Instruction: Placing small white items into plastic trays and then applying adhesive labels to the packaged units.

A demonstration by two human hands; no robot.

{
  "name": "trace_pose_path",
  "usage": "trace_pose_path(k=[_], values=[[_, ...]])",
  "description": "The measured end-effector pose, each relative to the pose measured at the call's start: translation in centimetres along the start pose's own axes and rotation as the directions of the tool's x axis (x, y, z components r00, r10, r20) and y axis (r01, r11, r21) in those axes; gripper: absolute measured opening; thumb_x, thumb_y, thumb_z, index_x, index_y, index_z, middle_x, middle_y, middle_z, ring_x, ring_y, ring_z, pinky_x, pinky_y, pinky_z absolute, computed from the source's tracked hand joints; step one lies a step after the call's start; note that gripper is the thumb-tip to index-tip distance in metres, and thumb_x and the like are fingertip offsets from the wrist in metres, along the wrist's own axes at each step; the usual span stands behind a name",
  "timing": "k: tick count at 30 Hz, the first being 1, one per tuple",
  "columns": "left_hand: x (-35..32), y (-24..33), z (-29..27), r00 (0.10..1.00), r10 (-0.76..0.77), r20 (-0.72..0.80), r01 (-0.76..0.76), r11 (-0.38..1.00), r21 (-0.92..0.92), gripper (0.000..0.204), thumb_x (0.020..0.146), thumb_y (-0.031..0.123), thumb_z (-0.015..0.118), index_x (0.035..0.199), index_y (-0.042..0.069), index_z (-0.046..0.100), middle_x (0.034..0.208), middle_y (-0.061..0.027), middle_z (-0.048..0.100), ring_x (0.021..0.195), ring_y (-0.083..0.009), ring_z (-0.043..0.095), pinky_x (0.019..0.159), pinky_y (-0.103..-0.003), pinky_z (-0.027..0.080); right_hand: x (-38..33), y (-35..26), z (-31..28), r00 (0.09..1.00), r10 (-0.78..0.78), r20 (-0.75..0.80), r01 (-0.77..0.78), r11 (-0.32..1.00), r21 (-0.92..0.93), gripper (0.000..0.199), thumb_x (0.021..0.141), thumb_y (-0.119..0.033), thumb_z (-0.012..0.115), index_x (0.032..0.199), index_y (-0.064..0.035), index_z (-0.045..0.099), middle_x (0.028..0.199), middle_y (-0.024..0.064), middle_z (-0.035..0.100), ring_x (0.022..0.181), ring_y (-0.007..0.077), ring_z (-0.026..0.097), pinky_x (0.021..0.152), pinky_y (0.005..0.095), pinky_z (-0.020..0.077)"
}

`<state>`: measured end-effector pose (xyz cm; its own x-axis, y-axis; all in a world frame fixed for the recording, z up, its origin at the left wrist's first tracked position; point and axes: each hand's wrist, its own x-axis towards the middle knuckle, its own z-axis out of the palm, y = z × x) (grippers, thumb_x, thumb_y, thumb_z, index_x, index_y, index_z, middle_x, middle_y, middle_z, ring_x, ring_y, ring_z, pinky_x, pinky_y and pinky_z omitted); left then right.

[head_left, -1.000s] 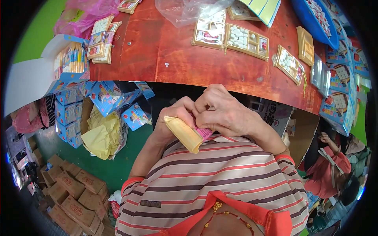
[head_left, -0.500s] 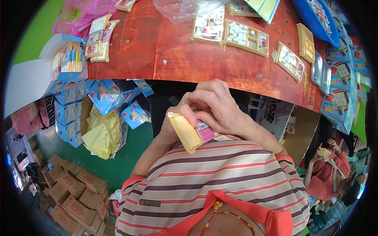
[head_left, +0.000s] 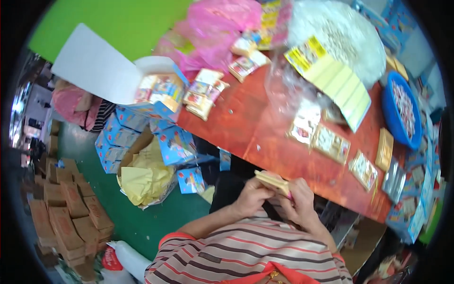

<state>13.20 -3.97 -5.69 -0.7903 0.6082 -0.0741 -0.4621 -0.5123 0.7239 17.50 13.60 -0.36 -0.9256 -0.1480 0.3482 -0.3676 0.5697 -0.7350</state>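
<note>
Between my two hands, just off the near edge of the red table [head_left: 236,130], is a small flat cream plastic case [head_left: 272,181] with a bit of pink at its right end. My left hand [head_left: 250,199] grips the case's left part from below. The fingers of my right hand [head_left: 301,201] close on its pink end. Its underside is hidden by my fingers. On the table beyond lie similar cases with white pieces in compartments, among them a filled tray [head_left: 331,143] and another tray [head_left: 363,170] nearer the right.
At the left stands an open blue box [head_left: 165,106] holding several packs, beside stacked cases [head_left: 204,93]. A pink plastic bag [head_left: 208,35] lies behind. A blue basin [head_left: 390,109] of small wrapped pieces stands far right. Brown cartons [head_left: 66,227] stack on the green floor.
My view has swung left and tilted. Both hands have moved forward toward the table edge, and the case has turned from its broad face toward edge-on. Both hands still hold it.
</note>
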Motion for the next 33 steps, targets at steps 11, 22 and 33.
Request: trace_pose_path(k=[11,22,33], values=[[1.6,5.7,-1.1,0.993,0.017,-0.119,0.027,0.932,0.362,0.042,0.099,0.018,0.053,0.136,-0.001,0.047,0.125,-0.0083,0.061,0.115,-0.0155,0.056,0.103,-0.031,0.042,6.4,0.6,2.1,0.834,0.454,0.313,-0.532,0.514,0.673,0.032,0.092,-0.007,0.063,0.123,-0.0018,0.058,0.108,0.0040,0.064,0.099,0.0105,0.059,0.088,0.0270,0.0482],[-2.4,7.5,-6.9,0.655,0.557,-0.511,-0.230,0.791,0.567,0.037,0.093,0.004,0.052,0.129,-0.001,0.048,0.126,-0.0123,0.055,0.113,-0.0180,0.055,0.095,-0.033,0.044,22.2,8.2,6.2,0.851,0.467,0.239,-0.456,0.432,0.779,0.044,0.087,-0.011,0.064,0.127,0.0044,0.054,0.113,0.0153,0.065,0.104,0.0252,0.065,0.087,0.0371,0.0527],[-2.2,4.5,-6.4,0.737,0.648,-0.192,-0.238,0.515,0.823,0.027,0.088,-0.005,0.052,0.115,-0.002,0.058,0.118,-0.0146,0.060,0.110,-0.0245,0.057,0.098,-0.035,0.043,7.5,2.8,3.2,0.989,-0.146,0.003,0.140,0.943,-0.301,0.039,0.081,-0.002,0.066,0.120,-0.0055,0.060,0.123,0.0155,0.057,0.109,0.0345,0.056,0.096,0.0450,0.0407]])
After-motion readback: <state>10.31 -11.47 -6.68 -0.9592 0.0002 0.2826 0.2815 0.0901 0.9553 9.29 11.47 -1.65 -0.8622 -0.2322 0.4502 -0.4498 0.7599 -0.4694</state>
